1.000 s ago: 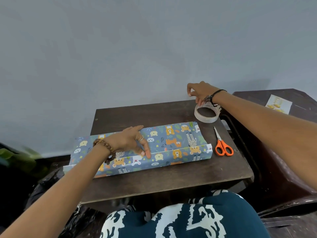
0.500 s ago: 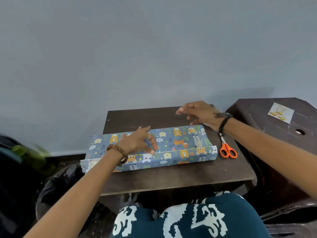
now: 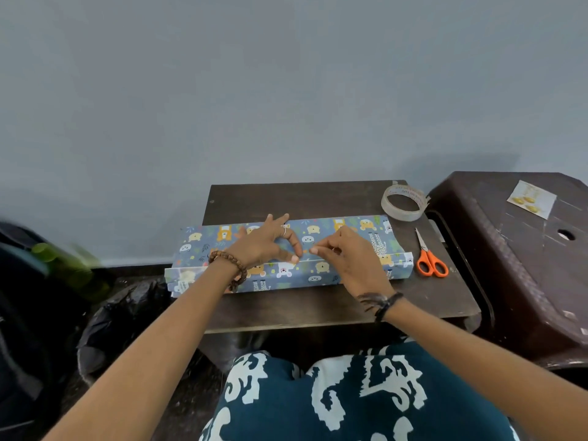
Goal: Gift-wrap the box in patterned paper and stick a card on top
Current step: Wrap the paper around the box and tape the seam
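While lying long-side across mid-frame on the dark surface [image 3: 318,310], box in patterned paper [image 3: 321,269]: looking light, paper thin and crease-prone, ends unfolded. Left hand [image 3: 264,246] pressing the seam, thumb and forefinger curled down. Right hand [image 3: 346,259] pinching something small at the seam, probably tape; cannot tell. Best holding along the stiff overlap. Card [image 3: 531,198] waiting upper right.

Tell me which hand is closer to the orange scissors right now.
Right. The right hand rests on the wrapped box just beside the scissors; the left hand sits farther along the box, away from them.
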